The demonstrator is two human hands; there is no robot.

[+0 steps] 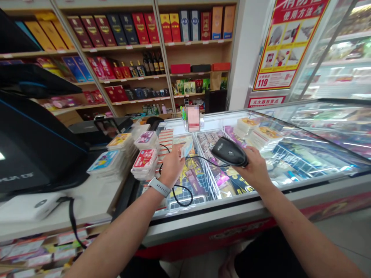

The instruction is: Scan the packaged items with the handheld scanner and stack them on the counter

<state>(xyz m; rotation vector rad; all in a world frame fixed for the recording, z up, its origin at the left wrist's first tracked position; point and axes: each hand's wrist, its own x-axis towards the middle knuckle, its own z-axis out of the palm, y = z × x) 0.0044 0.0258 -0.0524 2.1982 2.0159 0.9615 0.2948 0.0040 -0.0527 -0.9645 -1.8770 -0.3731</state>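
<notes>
My right hand (pixel 256 168) is wrapped round the handle of a black barcode scanner (pixel 228 150), which it holds above the glass-topped freezer. A black cable (pixel 183 204) runs from the scanner and loops over the glass. My left hand (pixel 171 164), with a watch on its wrist, pinches a small packet (pixel 186 150), pale with light blue; its print is too blurred to read. Just left of that hand stand stacks of clear plastic boxes with red labels (pixel 145 158) and purple labels (pixel 146 138). Wrapped ice creams (pixel 194 180) lie in wire baskets under the glass.
More boxes with blue labels (pixel 106 160) and yellow labels (pixel 119 139) are stacked at the left. A dark checkout machine (pixel 34 146) and a white device (pixel 31 206) stand on the counter. Shelves (pixel 127 48) of boxes and bottles line the back wall. A display stand (pixel 193 119) rises behind the freezer.
</notes>
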